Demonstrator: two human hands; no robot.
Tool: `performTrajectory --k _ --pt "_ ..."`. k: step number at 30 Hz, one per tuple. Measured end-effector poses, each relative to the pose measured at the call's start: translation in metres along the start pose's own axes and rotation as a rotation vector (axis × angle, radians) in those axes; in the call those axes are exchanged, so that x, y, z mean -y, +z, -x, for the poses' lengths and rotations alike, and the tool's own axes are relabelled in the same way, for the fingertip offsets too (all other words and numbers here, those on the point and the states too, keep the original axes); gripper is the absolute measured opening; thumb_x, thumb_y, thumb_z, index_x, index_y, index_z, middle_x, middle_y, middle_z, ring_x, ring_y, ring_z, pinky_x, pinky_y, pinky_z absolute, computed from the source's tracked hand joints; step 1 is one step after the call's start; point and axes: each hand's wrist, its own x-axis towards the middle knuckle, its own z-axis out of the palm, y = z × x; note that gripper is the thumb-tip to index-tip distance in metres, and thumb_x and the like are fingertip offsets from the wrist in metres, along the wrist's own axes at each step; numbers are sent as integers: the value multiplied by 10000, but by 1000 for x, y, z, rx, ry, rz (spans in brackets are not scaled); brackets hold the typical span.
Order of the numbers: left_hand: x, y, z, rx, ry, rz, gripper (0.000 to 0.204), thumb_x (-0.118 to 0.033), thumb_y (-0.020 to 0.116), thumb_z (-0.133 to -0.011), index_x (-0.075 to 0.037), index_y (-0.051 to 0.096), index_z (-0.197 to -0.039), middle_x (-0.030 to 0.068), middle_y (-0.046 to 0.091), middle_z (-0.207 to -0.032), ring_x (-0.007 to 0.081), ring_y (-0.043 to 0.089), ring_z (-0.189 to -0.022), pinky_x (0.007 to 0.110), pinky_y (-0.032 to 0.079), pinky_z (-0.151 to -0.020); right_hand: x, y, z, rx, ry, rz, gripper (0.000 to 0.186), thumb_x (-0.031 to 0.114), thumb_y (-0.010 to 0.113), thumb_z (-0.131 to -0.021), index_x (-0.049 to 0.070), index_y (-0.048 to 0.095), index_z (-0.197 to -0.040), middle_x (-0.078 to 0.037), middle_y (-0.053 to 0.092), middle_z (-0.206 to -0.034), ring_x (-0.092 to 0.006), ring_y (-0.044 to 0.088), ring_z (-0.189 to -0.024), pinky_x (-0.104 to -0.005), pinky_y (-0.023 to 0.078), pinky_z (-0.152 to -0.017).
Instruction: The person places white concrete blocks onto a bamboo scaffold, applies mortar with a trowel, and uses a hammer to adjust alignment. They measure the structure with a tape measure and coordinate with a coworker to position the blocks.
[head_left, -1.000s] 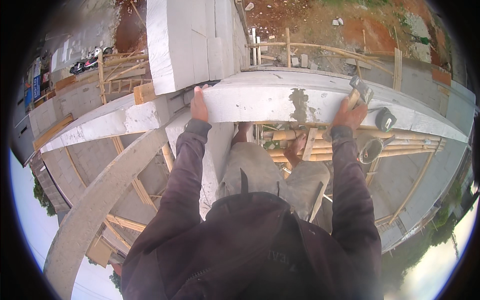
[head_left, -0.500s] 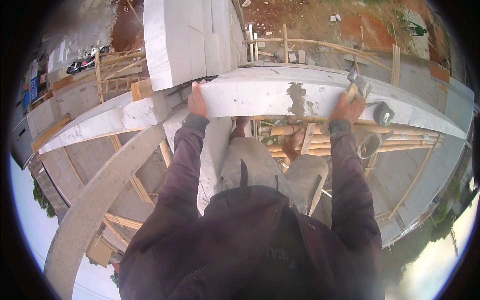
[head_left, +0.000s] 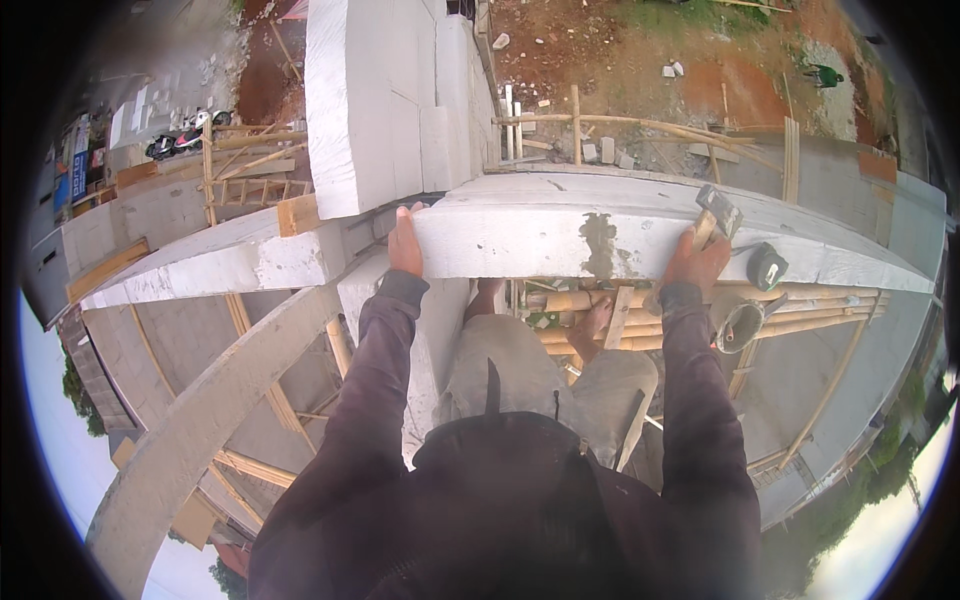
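Observation:
A long white block (head_left: 520, 240), pale like aerated concrete with a grey mortar smear on its near face, lies across the top of the wall. My left hand (head_left: 404, 243) grips its left end, fingertips up over the edge beside the gap. At the right, my right hand (head_left: 694, 266) is closed round the wooden handle of a hammer (head_left: 722, 208) and rests against the block's near face. The hammer's grey head points away from me, over the block's top. Just right of this hand sits a black tape measure (head_left: 768, 267) at the block's edge.
A tall white block column (head_left: 385, 110) rises beyond my left hand. Bamboo poles (head_left: 640, 328) run below, near my feet, with a bucket (head_left: 738, 325) at their right. A curved concrete beam (head_left: 200, 400) spans the left. Far below lies reddish ground (head_left: 560, 60).
The view has tilted, so the wall and hands appear lower in the picture. Both hands keep nearly the same places on the block, and the hammer stays in my right hand.

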Motion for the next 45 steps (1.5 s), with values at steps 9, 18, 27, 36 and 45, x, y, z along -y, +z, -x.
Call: performTrajectory --k 9,18,27,36,45 --pt "15 -6 -5 8 21 9 732 -519 325 -1041 130 548 -1294 178 630 -1247 221 573 -1169 318 396 -1036 1 -1 1 67 88 59 565 355 639 -884 -75 448 -1196 -263 477 -1228 -436 439 -1194 -509 369 -1003" --pt "23 -9 -8 34 47 -17 733 -548 343 -1035 91 528 -1344 130 626 -1244 180 580 -1131 296 421 -1004 -8 2 1 45 31 70 603 360 646 -890 -85 447 -1244 -270 485 -1260 -439 450 -1202 -503 367 -1016" --pt "23 -7 -8 21 27 -29 704 -522 327 -1043 79 539 -1341 120 643 -1219 174 592 -1103 292 425 -991 4 -2 3 35 85 13 517 314 649 -883 -47 487 -1216 -234 511 -1204 -410 507 -1142 -488 410 -971" --pt "13 -8 -4 8 81 -125 652 -470 357 -1039 93 583 -1277 183 656 -1213 245 600 -1145 336 419 -1013 -8 1 1 41 11 55 542 327 635 -898 -61 470 -1239 -245 506 -1211 -419 498 -1153 -486 401 -984" --pt "-14 -44 21 265 226 -429 532 -327 556 -959 75 548 -1307 245 650 -1210 303 628 -1146 361 458 -985 1 -5 0 68 16 32 601 335 628 -889 -94 456 -1273 -270 489 -1248 -420 462 -1206 -481 373 -1028"
